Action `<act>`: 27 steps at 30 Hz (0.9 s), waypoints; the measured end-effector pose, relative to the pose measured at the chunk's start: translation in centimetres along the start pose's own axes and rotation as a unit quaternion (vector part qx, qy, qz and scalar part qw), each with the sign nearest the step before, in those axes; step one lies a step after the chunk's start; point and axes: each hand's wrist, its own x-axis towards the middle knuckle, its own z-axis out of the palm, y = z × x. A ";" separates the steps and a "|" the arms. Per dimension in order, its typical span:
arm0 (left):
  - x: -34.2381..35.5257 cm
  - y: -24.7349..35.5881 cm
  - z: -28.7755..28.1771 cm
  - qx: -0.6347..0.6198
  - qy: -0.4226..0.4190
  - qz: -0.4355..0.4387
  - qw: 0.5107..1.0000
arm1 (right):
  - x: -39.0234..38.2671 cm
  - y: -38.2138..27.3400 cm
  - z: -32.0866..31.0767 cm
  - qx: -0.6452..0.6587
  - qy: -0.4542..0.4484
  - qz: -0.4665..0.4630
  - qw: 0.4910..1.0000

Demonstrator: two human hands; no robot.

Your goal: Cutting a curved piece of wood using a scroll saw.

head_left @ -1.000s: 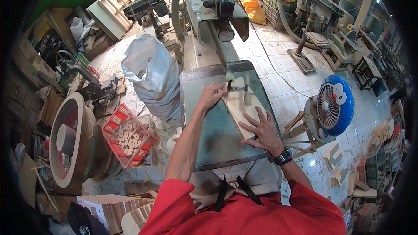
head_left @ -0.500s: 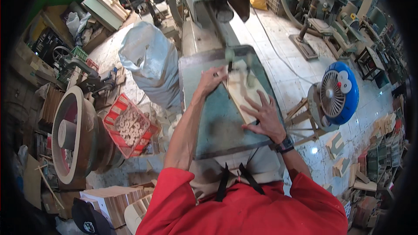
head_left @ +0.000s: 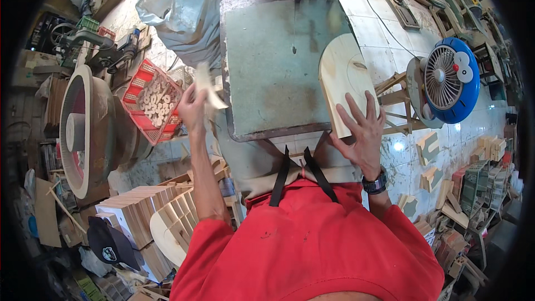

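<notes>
My left hand [head_left: 192, 108] is off the table's left side, closed on a pale wood offcut [head_left: 208, 89] that is blurred by motion. Under the spread fingers of my right hand [head_left: 361, 134] lies a light wooden board [head_left: 344, 72] with a rounded far end and a faint curved line on its face. The board rests on the right side of the green machine table [head_left: 267, 83] and sticks out past its edge. My right thumb is by the board's near end. A small slot with a thin upright line shows in the table's middle.
A red crate [head_left: 139, 92] of small wood pieces stands left, beside a large round wheel-like machine part [head_left: 78, 134]. A pale blue sack [head_left: 181, 11] is beyond it. On the right are a blue fan [head_left: 454, 78] and wood scraps. Stacked boards [head_left: 136, 206] sit lower left.
My left hand has left the board and swung left off the table with an offcut. The board has moved right and nearer under my right hand. The view has tilted down toward me.
</notes>
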 end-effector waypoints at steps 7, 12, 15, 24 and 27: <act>-2.9 -11.5 -9.4 0.002 0.103 -0.149 0.983 | -0.5 -0.9 0.4 0.002 -0.010 0.000 1.000; -4.2 -16.5 -13.2 -0.037 0.171 -0.250 0.952 | 0.0 -1.4 0.5 -0.002 -0.022 -0.010 1.000; -5.3 -16.9 -12.8 -0.144 0.139 -0.289 0.936 | -0.2 -1.4 0.5 -0.009 -0.016 0.003 1.000; -3.6 -15.4 -12.6 -0.110 0.029 -0.353 0.929 | -0.1 -1.6 1.1 -0.040 -0.004 0.004 0.999; -2.8 -17.1 -13.9 -0.039 0.019 -0.358 0.933 | 0.1 -1.9 0.8 -0.040 -0.002 0.004 0.999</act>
